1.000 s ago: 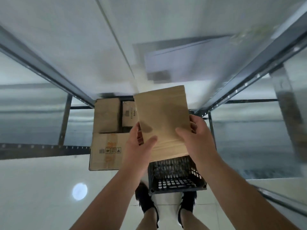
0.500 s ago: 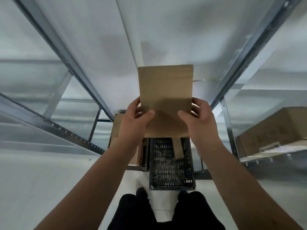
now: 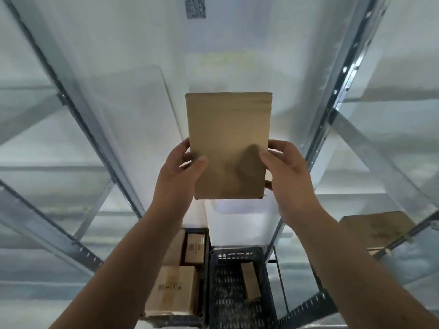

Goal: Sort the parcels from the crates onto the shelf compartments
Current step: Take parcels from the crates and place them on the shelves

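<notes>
A flat brown paper parcel [image 3: 228,143] is held upright in front of the white shelf surface [image 3: 133,110], at the middle of the view. My left hand [image 3: 183,172] grips its lower left edge, thumb on the front. My right hand [image 3: 285,169] grips its lower right edge the same way. Below, a black plastic crate [image 3: 237,288] stands on the floor with one small brown parcel [image 3: 249,281] lying inside it. To its left, another crate holds several cardboard boxes [image 3: 175,288].
Grey metal shelf uprights run diagonally at left [image 3: 78,110] and right [image 3: 337,91]. A cardboard box [image 3: 375,229] sits on a shelf at lower right. A label patch [image 3: 195,7] is stuck high on the shelf panel. A white bin [image 3: 240,207] shows just under the parcel.
Both hands have lifted the brown parcel higher, away from the crate, and my view has tilted upward along the shelf. The grip on the parcel is unchanged.
</notes>
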